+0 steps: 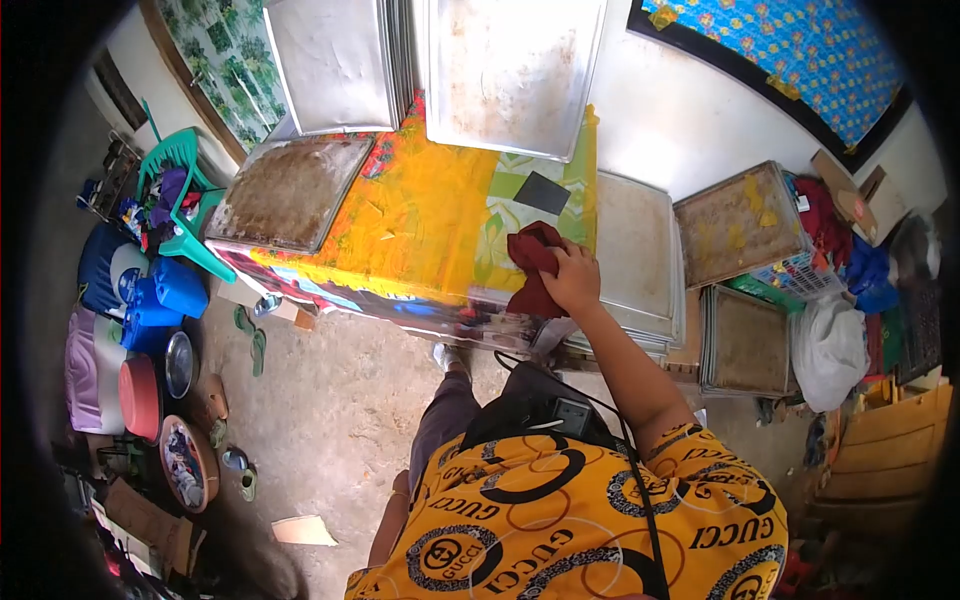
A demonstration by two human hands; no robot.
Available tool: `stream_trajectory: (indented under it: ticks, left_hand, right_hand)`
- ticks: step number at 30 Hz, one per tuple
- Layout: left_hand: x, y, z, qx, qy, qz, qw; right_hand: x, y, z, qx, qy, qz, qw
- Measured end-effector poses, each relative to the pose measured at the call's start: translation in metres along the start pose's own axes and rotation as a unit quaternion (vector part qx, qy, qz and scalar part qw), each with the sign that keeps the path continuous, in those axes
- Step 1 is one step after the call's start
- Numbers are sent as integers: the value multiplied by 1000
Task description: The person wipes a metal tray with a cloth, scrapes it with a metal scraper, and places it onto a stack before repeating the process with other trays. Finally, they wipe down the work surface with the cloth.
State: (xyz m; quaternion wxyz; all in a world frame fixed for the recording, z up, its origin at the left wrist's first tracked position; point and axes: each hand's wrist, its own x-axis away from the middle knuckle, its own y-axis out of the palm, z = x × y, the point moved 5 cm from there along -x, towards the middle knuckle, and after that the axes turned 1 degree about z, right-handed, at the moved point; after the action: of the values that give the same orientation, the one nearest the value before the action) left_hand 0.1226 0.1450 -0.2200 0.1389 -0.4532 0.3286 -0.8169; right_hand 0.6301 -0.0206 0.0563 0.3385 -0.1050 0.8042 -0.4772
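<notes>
My right hand [573,279] is closed on a dark red cloth [535,268]. The cloth rests at the right front edge of a table with a yellow and green floral cover [415,235]. Just behind it lies a small dark grey square [542,193], flat on the cover. A large metal tray [515,75] stands upright at the back of the table, and a brown-stained tray [290,192] lies at its left end. Of my left side only part of the arm shows, hanging low beside my shirt; the hand is out of sight.
Stacked trays [635,255] stand right of the table, near a stained tray [740,225] on a plastic basket. A green chair [178,150] holds clothes at the left. Slippers [258,352], basins [190,465] and cardboard [303,530] are on the floor.
</notes>
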Motion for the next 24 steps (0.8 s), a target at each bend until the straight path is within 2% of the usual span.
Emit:
stream_trajectory:
  ticks: [24]
  left_hand:
    - [4,3,-1,26,-16,7,1000]
  right_hand:
    - [2,-4,-4,5,-1,9,1000]
